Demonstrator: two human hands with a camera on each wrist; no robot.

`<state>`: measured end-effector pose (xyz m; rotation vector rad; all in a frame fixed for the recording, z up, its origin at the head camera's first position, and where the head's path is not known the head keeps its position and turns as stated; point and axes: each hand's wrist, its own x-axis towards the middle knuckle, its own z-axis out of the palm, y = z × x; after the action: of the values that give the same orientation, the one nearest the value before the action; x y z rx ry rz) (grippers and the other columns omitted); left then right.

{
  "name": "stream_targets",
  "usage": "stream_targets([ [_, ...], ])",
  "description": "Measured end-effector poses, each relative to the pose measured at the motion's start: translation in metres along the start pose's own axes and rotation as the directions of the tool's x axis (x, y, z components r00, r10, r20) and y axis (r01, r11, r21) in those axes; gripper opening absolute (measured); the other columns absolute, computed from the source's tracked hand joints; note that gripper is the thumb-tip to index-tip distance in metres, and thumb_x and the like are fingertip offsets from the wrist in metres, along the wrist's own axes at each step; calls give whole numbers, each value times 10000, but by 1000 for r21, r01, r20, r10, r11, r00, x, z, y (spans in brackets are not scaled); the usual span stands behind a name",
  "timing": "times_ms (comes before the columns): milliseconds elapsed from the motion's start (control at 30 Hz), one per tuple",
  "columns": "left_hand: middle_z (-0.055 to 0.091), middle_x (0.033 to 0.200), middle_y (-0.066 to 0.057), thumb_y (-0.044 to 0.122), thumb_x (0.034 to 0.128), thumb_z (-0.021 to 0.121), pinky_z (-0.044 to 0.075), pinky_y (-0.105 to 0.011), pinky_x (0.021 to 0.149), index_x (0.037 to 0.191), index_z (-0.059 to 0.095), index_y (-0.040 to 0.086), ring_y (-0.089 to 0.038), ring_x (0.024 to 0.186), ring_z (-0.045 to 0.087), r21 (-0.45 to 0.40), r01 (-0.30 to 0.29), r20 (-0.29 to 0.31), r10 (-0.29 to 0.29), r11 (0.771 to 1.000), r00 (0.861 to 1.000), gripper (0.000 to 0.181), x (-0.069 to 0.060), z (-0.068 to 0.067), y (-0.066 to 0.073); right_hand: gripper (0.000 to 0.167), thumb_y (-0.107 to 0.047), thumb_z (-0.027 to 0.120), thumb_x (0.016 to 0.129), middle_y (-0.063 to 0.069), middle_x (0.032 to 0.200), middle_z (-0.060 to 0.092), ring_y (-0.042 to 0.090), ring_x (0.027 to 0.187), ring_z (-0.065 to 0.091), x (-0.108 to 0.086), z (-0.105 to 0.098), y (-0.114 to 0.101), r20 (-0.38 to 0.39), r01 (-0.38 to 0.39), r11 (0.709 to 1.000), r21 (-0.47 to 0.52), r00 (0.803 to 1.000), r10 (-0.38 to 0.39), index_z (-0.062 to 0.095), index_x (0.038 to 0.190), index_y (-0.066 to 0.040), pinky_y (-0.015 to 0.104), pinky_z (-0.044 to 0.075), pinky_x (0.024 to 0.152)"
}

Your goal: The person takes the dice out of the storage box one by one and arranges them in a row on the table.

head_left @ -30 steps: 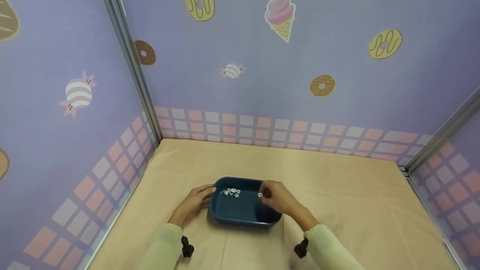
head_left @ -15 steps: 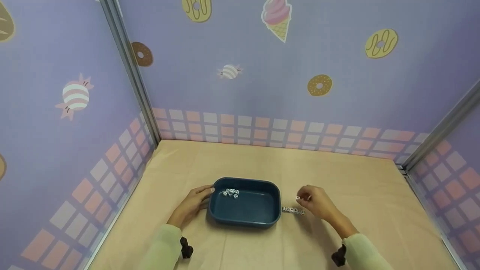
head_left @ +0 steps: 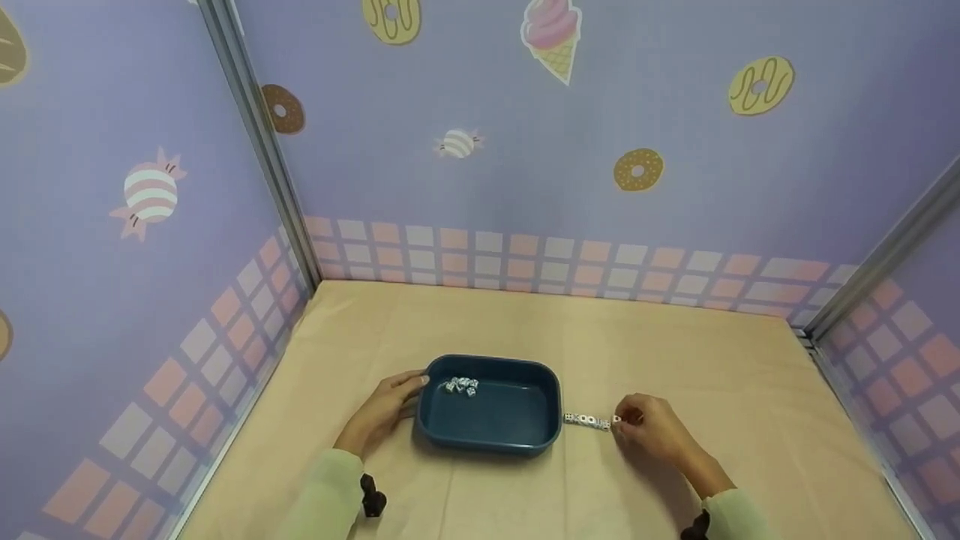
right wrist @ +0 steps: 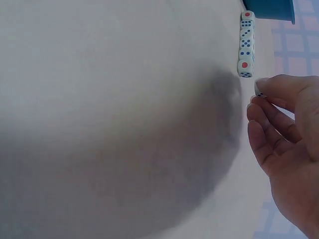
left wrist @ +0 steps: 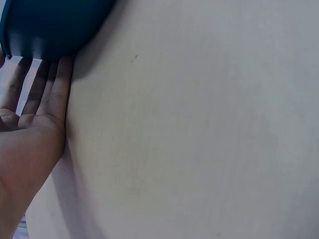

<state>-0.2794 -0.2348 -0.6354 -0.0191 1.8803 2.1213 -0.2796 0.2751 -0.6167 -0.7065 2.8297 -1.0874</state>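
A dark blue rectangular tray (head_left: 487, 445) sits on the cloth-covered table. My left hand (head_left: 384, 409) holds its left side, thumb at the rim and fingers against the outer wall; in the left wrist view those fingers (left wrist: 60, 89) look nearly straight. Several white dice (head_left: 463, 385) lie clustered in the tray's far left part. Outside its right wall runs a straight row of dice (head_left: 587, 421), whose red and blue pips show in the right wrist view. My right hand (head_left: 656, 427) pinches a single die (right wrist: 259, 91) between thumb and fingertips, just beyond the row's right end, with a small gap.
A beige cloth (head_left: 420, 315) covers the table. Purple printed walls (head_left: 510, 187) enclose the back and both sides, with metal posts (head_left: 262, 150) at the corners.
My right hand has come out of the tray with a die, moved right past the row, then lowered to its right end. The left hand stays at the tray.
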Motion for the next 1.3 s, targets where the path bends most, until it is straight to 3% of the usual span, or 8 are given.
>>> stream_targets([
  [900, 563, 1530, -201, 334, 1073, 656, 542, -403, 1060, 1544, 513, -1, -334, 1391, 575, 31, -7, -18, 8, 1000, 1000, 595, -2, 3, 2, 129, 23, 802, 909, -16, 910, 659, 99, 800, 615, -4, 12, 6, -4, -9, 1000, 19, 1000, 9, 740, 977, -68, 254, 554, 691],
  [1300, 572, 1524, -193, 327, 1079, 646, 545, -399, 1056, 1538, 527, 14, -324, 1381, 586, 8, -5, 10, 5, 1000, 1000, 569, -1, 0, 2, 160, 42, 806, 898, 25, 932, 637, 139, 802, 595, -7, 21, 0, -54, -98, 994, 47, 994, 100, 735, 1001, -58, 242, 528, 662],
])
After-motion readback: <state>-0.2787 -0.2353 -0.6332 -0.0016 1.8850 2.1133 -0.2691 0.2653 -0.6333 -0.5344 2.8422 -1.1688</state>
